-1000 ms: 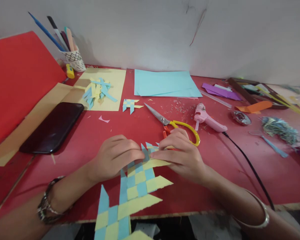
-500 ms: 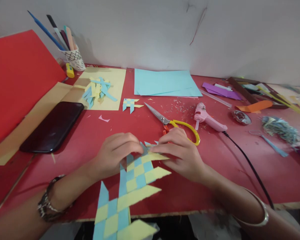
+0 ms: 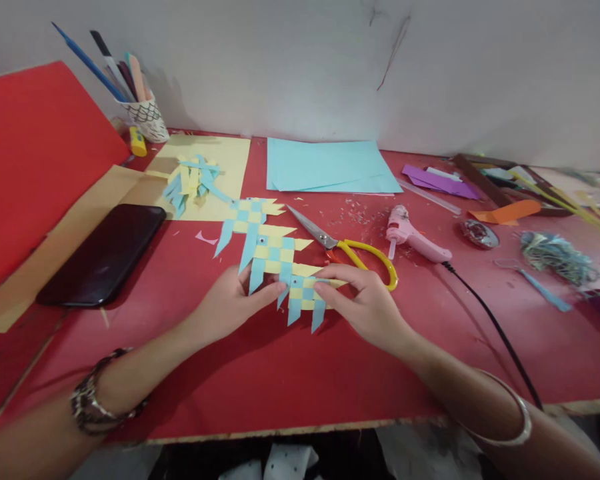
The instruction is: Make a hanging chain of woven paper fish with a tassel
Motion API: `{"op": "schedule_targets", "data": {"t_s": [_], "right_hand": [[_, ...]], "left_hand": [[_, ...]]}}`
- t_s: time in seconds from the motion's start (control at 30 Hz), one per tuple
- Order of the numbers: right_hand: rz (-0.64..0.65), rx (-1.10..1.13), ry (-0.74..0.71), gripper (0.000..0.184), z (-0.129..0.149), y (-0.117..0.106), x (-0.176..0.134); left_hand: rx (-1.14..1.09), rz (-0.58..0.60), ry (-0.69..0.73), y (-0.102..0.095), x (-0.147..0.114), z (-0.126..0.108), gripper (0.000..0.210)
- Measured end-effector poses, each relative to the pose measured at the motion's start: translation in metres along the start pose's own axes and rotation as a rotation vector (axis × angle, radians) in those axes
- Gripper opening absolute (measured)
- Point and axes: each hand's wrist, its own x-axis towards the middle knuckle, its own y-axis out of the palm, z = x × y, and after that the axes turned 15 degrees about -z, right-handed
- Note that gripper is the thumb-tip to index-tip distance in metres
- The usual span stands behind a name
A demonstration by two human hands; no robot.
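Note:
Before me hangs a chain of woven blue-and-yellow paper fish, with small dark eyes and pointed strip ends. My left hand pinches it from the left, thumb in front at a blue strip of the middle fish and fingers behind. On the other side, my right hand grips the lowest, smallest fish between thumb and fingers near its yellow tail. The upper fish reaches out over the table away from me. Just beyond my right fingers lie scissors with yellow and red handles.
Beyond are light blue sheets and a cream sheet bearing paper strips. To the right lie a pink glue gun with a black cord, and a yarn bundle. A phone and pen cup are left.
The paper fish chain has swung over: its larger end, near my lap before, now points away over the table. My hands have turned so the thumbs show in front.

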Motion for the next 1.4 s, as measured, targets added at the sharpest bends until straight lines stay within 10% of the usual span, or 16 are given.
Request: {"op": "schedule_targets", "data": {"t_s": [0.7,1.0,1.4], "right_hand": [[0.071,0.112,0.182,0.009,0.000,0.002,0.003],[-0.083,0.049,0.177,0.009,-0.009,-0.001,0.009],[0.089,-0.417,-0.110,0.011,-0.013,-0.007,0.012]], "left_hand": [[0.044,0.011,0.024,0.000,-0.002,-0.001,0.021],[0.139,0.007,-0.022,-0.010,0.004,-0.001,0.028],[0.166,0.392,-0.088,-0.042,0.018,-0.004,0.029]]}}
